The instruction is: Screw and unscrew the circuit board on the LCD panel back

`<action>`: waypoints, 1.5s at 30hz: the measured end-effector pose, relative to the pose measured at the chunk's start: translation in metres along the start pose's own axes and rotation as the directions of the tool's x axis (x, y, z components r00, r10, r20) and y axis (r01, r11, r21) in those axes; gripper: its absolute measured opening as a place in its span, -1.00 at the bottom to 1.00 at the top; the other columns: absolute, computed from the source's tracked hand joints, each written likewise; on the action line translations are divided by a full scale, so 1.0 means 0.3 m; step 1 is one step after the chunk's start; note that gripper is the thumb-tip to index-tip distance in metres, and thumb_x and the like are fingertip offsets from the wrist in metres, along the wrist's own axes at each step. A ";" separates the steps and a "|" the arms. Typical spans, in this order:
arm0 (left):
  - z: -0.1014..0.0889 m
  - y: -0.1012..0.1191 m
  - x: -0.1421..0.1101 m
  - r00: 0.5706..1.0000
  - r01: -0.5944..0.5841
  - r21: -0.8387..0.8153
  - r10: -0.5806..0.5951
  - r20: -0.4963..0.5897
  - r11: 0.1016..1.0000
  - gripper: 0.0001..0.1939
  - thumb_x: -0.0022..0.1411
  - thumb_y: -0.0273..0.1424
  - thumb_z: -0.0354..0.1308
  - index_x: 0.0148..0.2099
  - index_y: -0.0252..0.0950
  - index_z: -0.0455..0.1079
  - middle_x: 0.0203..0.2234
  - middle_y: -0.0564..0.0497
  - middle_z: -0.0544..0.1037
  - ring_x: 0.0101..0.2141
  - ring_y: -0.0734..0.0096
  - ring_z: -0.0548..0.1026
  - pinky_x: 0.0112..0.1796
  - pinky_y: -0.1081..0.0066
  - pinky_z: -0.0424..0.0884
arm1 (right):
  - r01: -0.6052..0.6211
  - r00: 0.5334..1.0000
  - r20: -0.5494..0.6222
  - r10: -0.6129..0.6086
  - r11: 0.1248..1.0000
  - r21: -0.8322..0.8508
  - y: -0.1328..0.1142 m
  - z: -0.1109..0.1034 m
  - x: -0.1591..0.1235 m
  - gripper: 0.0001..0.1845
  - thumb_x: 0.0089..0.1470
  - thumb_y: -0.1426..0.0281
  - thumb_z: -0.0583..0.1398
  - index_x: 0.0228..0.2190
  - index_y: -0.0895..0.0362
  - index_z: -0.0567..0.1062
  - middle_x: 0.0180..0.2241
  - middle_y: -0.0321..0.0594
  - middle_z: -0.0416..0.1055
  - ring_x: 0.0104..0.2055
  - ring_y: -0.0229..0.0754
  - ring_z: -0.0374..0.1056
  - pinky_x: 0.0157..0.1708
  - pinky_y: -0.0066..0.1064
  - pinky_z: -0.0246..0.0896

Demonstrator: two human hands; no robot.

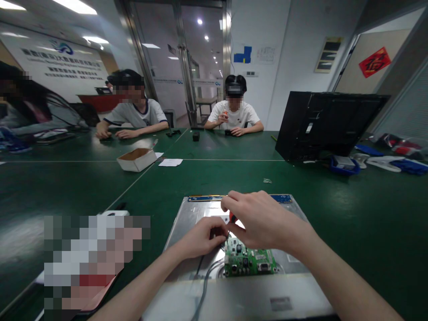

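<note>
A flat silver display panel [177,227] lies back side up on the table before me, with a narrow blue circuit strip [281,199] along its far edge. On the panel sits a green circuit board [249,258]. My right hand [264,218] is closed around a screwdriver [232,218]; only a bit of its red handle and thin shaft shows, pointing down at the board's far left corner. Beside that shaft my left hand [203,236] has its fingers pinched together; what they hold is hidden. Grey cables [204,285] run from the board's left side toward me.
A pixelated pile with a pink edge [103,290] lies at left. Farther off are a white open box [137,160], a paper sheet [170,162], a small clear packet [267,180], a black monitor [327,125] and a blue tray [344,166]. Several people sit across the table.
</note>
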State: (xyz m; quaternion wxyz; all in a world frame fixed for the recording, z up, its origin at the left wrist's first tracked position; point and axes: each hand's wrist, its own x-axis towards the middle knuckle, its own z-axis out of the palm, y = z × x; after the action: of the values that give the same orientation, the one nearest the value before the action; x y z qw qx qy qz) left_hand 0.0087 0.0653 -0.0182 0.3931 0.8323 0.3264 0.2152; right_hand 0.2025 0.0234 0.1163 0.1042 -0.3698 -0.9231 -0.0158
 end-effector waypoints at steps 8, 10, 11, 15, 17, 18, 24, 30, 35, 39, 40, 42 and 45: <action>0.001 -0.006 -0.003 1.000 0.005 -0.007 -0.005 0.001 1.000 -0.93 0.16 -0.50 0.11 -0.29 -0.34 0.42 -0.42 0.00 0.53 -0.39 0.35 0.45 -0.33 0.41 0.36 | 0.005 1.000 0.003 -0.005 1.000 -0.003 0.005 -0.003 0.001 -0.86 0.09 0.45 0.14 -0.25 0.15 0.35 -0.30 -0.23 0.45 -0.46 -0.25 0.27 -0.59 -0.41 -0.18; -0.002 -0.001 -0.003 1.000 0.003 -0.002 -0.003 -0.008 1.000 -0.92 0.13 -0.54 0.12 -0.30 -0.33 0.42 -0.41 0.00 0.54 -0.38 0.34 0.46 -0.31 0.40 0.36 | -0.017 1.000 -0.004 0.017 1.000 0.006 0.006 -0.001 0.007 -0.92 0.16 0.38 0.12 -0.29 0.12 0.37 -0.33 -0.27 0.48 -0.46 -0.26 0.30 -0.59 -0.41 -0.19; -0.003 0.002 -0.003 1.000 0.001 -0.001 -0.001 -0.011 1.000 -0.90 0.12 -0.55 0.12 -0.30 -0.32 0.43 -0.40 0.01 0.54 -0.37 0.34 0.46 -0.30 0.39 0.36 | -0.026 1.000 0.000 0.026 1.000 0.006 0.007 0.001 0.010 -0.89 0.19 0.34 0.11 -0.32 0.11 0.38 -0.36 -0.28 0.49 -0.46 -0.26 0.31 -0.59 -0.41 -0.20; -0.002 0.002 -0.001 1.000 0.002 -0.001 -0.002 -0.012 1.000 -0.88 0.12 -0.55 0.11 -0.27 -0.33 0.43 -0.40 0.01 0.54 -0.37 0.35 0.45 -0.30 0.40 0.35 | -0.050 0.999 0.010 0.051 0.999 -0.019 0.006 0.003 0.012 -0.81 0.21 0.27 0.10 -0.35 0.12 0.39 -0.38 -0.26 0.49 -0.45 -0.24 0.34 -0.58 -0.39 -0.21; 0.001 -0.004 0.000 1.000 0.007 -0.004 -0.007 -0.008 1.000 -0.93 0.14 -0.52 0.12 -0.30 -0.34 0.42 -0.43 0.01 0.53 -0.39 0.35 0.45 -0.33 0.42 0.34 | -0.039 0.999 0.006 0.040 0.999 -0.013 0.006 0.001 0.007 -0.87 0.15 0.32 0.13 -0.30 0.14 0.38 -0.33 -0.23 0.48 -0.44 -0.23 0.32 -0.58 -0.39 -0.19; 0.003 -0.008 0.001 1.000 0.009 -0.006 -0.009 -0.005 1.000 -0.95 0.15 -0.50 0.13 -0.31 -0.35 0.42 -0.44 0.01 0.52 -0.40 0.36 0.44 -0.34 0.42 0.34 | -0.030 1.000 0.009 0.030 1.000 -0.006 0.007 0.000 0.004 -0.87 0.11 0.35 0.14 -0.29 0.14 0.37 -0.31 -0.22 0.47 -0.44 -0.24 0.31 -0.58 -0.38 -0.18; 0.007 -0.016 0.000 1.000 0.022 -0.010 -0.022 -0.006 1.000 -0.93 0.17 -0.46 0.12 -0.31 -0.35 0.42 -0.45 0.01 0.51 -0.42 0.37 0.43 -0.37 0.43 0.33 | -0.003 1.000 0.004 0.003 1.000 0.021 0.012 0.003 0.007 -0.88 0.06 0.45 0.12 -0.28 0.14 0.35 -0.32 -0.25 0.45 -0.48 -0.29 0.23 -0.59 -0.41 -0.20; 0.002 0.003 -0.001 1.000 0.013 -0.003 -0.013 -0.009 1.000 -0.89 0.12 -0.55 0.08 -0.29 -0.34 0.42 -0.44 0.03 0.51 -0.41 0.38 0.43 -0.35 0.44 0.33 | -0.071 0.997 -0.001 0.071 0.997 -0.035 0.025 0.011 0.021 -0.81 0.20 0.30 0.12 -0.40 0.12 0.40 -0.48 -0.28 0.45 -0.51 -0.29 0.25 -0.57 -0.40 -0.26; 0.003 -0.003 0.001 1.000 -0.001 0.008 0.001 -0.011 1.000 -0.93 0.13 -0.51 0.11 -0.32 -0.34 0.42 -0.48 0.04 0.49 -0.43 0.39 0.40 -0.37 0.44 0.30 | -0.009 1.000 0.010 0.009 0.998 0.062 0.023 0.003 0.005 -0.86 0.10 0.35 0.16 -0.29 0.15 0.38 -0.31 -0.23 0.47 -0.44 -0.26 0.29 -0.56 -0.41 -0.17; 0.006 -0.014 0.000 1.000 -0.001 0.006 0.001 -0.009 1.000 -0.91 0.15 -0.50 0.10 -0.29 -0.35 0.43 -0.45 0.00 0.51 -0.42 0.37 0.42 -0.38 0.43 0.32 | 0.005 1.000 0.012 -0.006 0.999 0.049 0.018 0.006 0.001 -0.80 0.04 0.46 0.13 -0.22 0.17 0.33 -0.28 -0.22 0.47 -0.46 -0.26 0.29 -0.58 -0.41 -0.17; 0.006 -0.015 -0.001 1.000 -0.001 0.006 0.001 -0.009 1.000 -0.91 0.15 -0.50 0.10 -0.29 -0.35 0.43 -0.44 0.00 0.51 -0.42 0.37 0.42 -0.37 0.43 0.32 | -0.002 1.000 0.005 0.002 0.999 0.045 0.018 0.008 0.004 -0.80 0.07 0.45 0.13 -0.21 0.17 0.33 -0.28 -0.23 0.48 -0.46 -0.26 0.30 -0.58 -0.41 -0.17; 0.006 -0.013 -0.002 1.000 -0.005 0.007 0.005 -0.011 1.000 -0.90 0.15 -0.51 0.10 -0.29 -0.35 0.43 -0.44 0.00 0.52 -0.41 0.36 0.43 -0.36 0.42 0.33 | -0.022 1.000 -0.012 0.022 0.999 0.040 0.019 0.012 0.011 -0.85 0.13 0.40 0.13 -0.22 0.15 0.35 -0.31 -0.25 0.49 -0.47 -0.27 0.31 -0.58 -0.41 -0.19; 0.004 -0.006 -0.003 1.000 -0.012 0.013 0.012 -0.024 1.000 -0.90 0.13 -0.52 0.11 -0.28 -0.34 0.43 -0.42 0.01 0.52 -0.39 0.35 0.43 -0.33 0.41 0.33 | -0.037 0.999 0.004 0.037 0.999 0.028 0.023 0.016 0.020 -0.85 0.18 0.29 0.15 -0.33 0.13 0.40 -0.38 -0.25 0.51 -0.45 -0.26 0.34 -0.56 -0.40 -0.19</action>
State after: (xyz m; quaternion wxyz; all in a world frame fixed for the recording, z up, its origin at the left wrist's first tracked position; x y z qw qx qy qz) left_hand 0.0081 0.0651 -0.0204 0.3824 0.8342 0.3274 0.2253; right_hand 0.2021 0.0331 0.1125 0.1083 -0.3852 -0.9165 -0.0002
